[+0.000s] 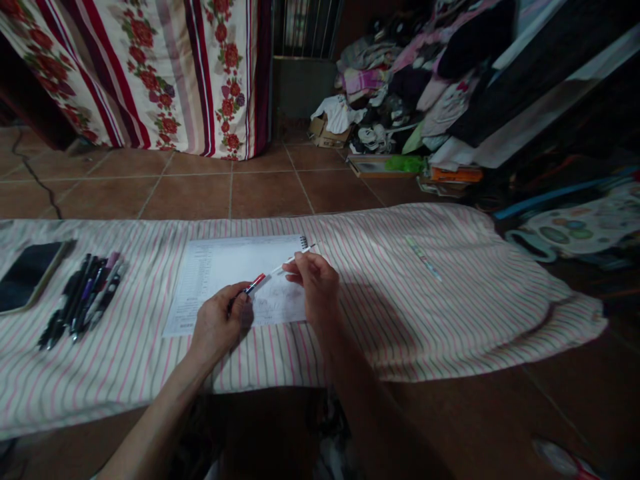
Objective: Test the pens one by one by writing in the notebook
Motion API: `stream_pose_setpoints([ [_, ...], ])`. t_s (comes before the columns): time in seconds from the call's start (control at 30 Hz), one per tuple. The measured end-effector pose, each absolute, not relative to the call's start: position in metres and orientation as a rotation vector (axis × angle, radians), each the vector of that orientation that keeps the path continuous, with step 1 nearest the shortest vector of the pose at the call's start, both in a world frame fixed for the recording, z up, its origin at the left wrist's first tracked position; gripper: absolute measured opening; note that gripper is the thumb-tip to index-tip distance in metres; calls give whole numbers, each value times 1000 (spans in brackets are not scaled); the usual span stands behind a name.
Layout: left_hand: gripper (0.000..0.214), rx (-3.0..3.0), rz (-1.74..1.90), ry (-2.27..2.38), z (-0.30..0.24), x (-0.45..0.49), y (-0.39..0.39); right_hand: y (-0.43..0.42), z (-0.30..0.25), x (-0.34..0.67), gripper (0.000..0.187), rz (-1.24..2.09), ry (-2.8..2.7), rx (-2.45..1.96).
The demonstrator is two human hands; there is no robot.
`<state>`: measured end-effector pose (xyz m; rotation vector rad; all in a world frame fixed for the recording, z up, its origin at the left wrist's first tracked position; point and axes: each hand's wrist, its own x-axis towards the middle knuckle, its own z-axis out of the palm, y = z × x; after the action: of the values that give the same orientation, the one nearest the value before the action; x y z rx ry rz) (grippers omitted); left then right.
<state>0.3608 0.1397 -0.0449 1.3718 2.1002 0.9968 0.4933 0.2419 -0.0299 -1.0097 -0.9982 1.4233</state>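
Observation:
My left hand (219, 319) is closed around a dark pen barrel with a red end (257, 283), which points up and to the right. Pinched in the fingers of my right hand (319, 283) is a thin white pen refill (278, 270) with a dark tip. The refill's lower end lies close to the red end of the barrel; whether they touch I cannot tell. Both hands are above a white spiral-bound notepad (240, 257), printed along its left side, with faint marks near its lower right.
Several pens (83, 300) lie bunched at the left beside a dark phone (31, 273). A pale patterned stick (423, 257) rests to the right on the striped cloth (480, 320). Beyond are a floral curtain (150, 73) and heaped clothes (400, 80) on the tiled floor.

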Motion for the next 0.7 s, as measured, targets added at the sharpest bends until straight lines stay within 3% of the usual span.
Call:
stream_pose_setpoints([
  [0.7, 34, 1324, 1122, 2024, -48, 367, 141, 238, -33, 485, 24, 1449, -1053, -1025],
])
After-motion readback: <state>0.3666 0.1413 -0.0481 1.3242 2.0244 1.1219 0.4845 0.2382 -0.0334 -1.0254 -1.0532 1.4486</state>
